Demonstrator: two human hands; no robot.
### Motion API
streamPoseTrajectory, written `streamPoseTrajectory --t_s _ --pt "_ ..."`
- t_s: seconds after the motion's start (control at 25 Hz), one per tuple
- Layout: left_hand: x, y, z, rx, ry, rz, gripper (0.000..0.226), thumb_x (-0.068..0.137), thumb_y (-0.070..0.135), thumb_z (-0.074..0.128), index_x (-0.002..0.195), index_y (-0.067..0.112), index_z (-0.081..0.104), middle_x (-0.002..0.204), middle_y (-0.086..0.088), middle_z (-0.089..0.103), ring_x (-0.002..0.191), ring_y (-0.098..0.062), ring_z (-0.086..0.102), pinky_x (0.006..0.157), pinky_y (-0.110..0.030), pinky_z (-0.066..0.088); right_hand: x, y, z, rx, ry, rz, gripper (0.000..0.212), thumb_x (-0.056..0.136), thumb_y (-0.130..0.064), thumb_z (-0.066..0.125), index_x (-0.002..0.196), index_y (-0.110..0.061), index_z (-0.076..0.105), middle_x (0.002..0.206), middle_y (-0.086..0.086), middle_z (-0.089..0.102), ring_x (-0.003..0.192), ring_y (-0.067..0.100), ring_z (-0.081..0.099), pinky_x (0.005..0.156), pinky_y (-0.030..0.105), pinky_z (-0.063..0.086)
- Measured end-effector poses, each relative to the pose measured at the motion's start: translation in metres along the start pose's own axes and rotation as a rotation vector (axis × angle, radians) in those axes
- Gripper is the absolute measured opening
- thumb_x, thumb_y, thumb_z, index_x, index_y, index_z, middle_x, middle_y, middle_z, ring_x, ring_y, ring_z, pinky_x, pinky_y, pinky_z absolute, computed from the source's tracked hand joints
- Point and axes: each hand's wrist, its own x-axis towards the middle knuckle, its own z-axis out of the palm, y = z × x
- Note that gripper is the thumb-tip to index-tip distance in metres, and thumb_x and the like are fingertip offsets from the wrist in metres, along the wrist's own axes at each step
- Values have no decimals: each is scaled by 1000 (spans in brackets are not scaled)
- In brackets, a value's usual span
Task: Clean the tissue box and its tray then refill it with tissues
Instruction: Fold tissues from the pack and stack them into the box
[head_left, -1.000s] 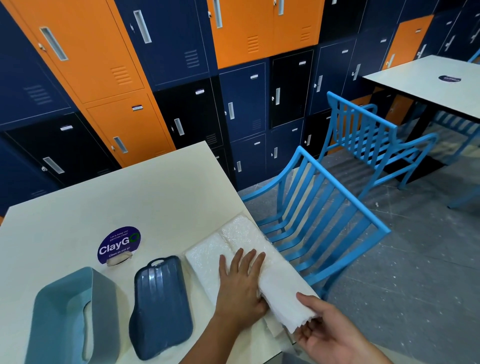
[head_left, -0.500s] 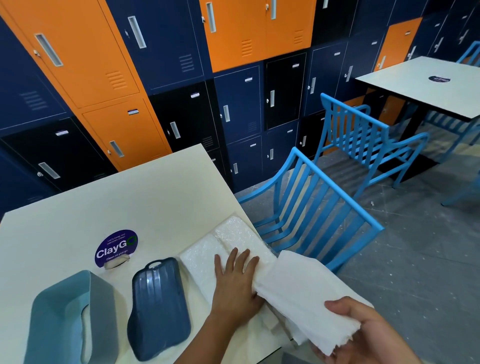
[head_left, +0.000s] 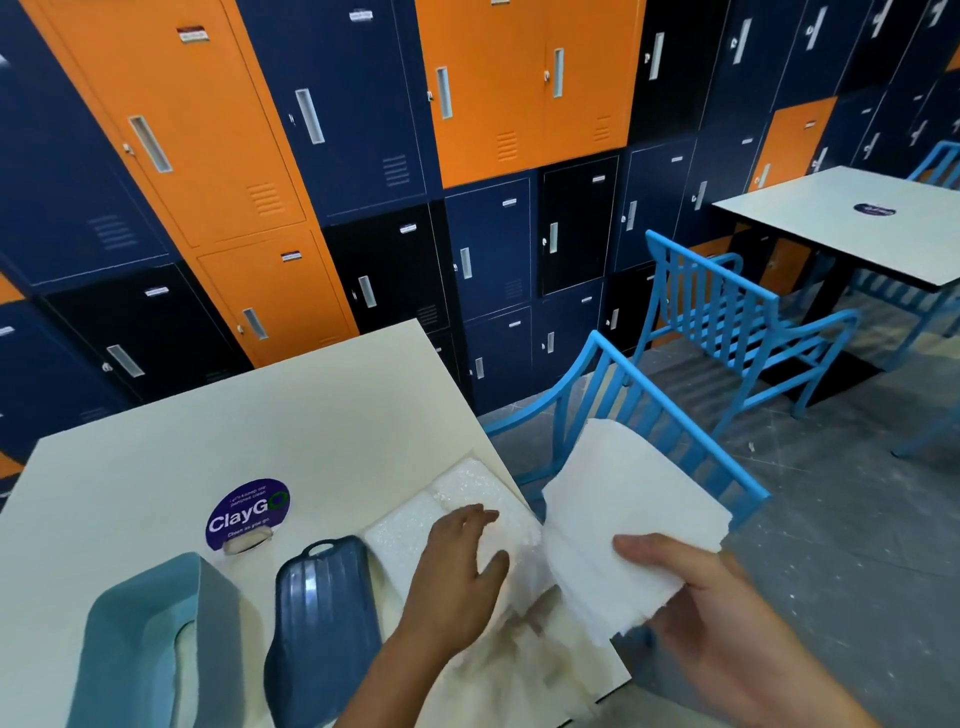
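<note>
The box and tray lie apart and unfilled, so the work looks to be at the tissue-taking stage. Whether the piece in hand is meant for wiping or for the refill cannot be told; with cleaning first in the task, wiping seems the likelier use.

The right hand pinches a folded white tissue, thumb on top and fingers curled beneath. It holds it in the air far right of the tray, past the desk edge and in front of a blue chair. The left hand is spread over the stack just right of the tray, fingers nearly straight and gripping nothing. It is blurred, so whether it presses the stack or only hovers is unclear.

If wiping is next, the tissue must travel left to the tray or box, and the left hand should move over to steady whichever piece is wiped, since both look like light plastic that would slide.

The tray is dark blue, ribbed, with a small loop handle at its far end, and lies flat. The box, left of the tray, is pale teal with rounded corners and a slot in one face. The stack is white and embossed, and its near end is smeared by blur. A purple sticker sits just behind the tray.
</note>
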Motion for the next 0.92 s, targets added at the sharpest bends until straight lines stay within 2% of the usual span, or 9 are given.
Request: streamPoseTrajectory --t_s 0.08,0.2,0.28,0.4,0.52,0.6,0.72,0.8,0.92 --pt "-19 21 -19 -660 118 -200 25 88 46 63 112 45 72 131 10 68 122 -12 61 107 -38 48 5 8 12 -306 62 -224 60 58 -3 92 110 -19 66 99 -4 78 96 21 73 91 46 55" --pt "-38 43 -38 -1312 141 -396 47 73 53 68 114 30 76 116 2 76 111 -26 70 99 -51 54 9 22 42 -932 -65 -699 19 74 -23 74 81 -36 61 68 -19 64 64 5 60 63 27 45" --pt "-47 49 -56 -1455 238 -400 58 70 58 74 117 23 74 114 -2 77 110 -25 70 97 -48 52 15 36 59 -1493 -136 -1054 28 58 -31 66 84 -41 62 72 -17 55 65 11 57 65 32 35" --pt "-64 45 -90 -1823 194 -427 78 77 72 54 107 5 79 104 -17 76 90 -32 75 89 -46 47 15 72 86 -1742 -174 -1244 46 40 -22 63 85 -29 71 73 -7 55 63 22 58 70 38 32" --pt "-77 25 -112 -1990 118 -452 80 84 71 52 107 0 79 110 -26 73 89 -42 74 95 -50 47 12 99 109 -1805 -313 -1310 55 39 -28 66 93 -32 72 75 -7 59 66 20 60 71 39 36" --pt "-85 2 -122 -1971 93 -446 70 87 60 53 102 -3 79 103 -27 72 85 -41 73 94 -49 47 11 110 122 -1798 -471 -1373 61 50 -46 70 110 -41 65 86 -12 61 76 15 62 68 39 46" --pt "-102 -30 -144 -1966 30 -487 68 85 53 54 102 -9 77 100 -28 71 85 -42 73 92 -47 47 0 123 140 -1561 -486 -1344 56 69 -66 67 121 -44 62 104 -14 61 96 11 59 76 36 50" --pt "-110 -50 -155 -2001 20 -478 70 85 50 56 116 -11 71 113 -31 69 98 -47 70 102 -50 43 -7 130 157 -1340 -306 -1153 50 75 -64 65 120 -41 64 111 -15 59 102 10 55 81 28 49" --pt "-119 -82 -169 -1931 154 -498 61 89 45 62 132 1 65 128 -31 66 118 -51 63 112 -62 39 -11 148 196 -1248 -104 -711 47 79 -57 72 120 -50 51 112 -22 56 96 3 57 81 25 53"
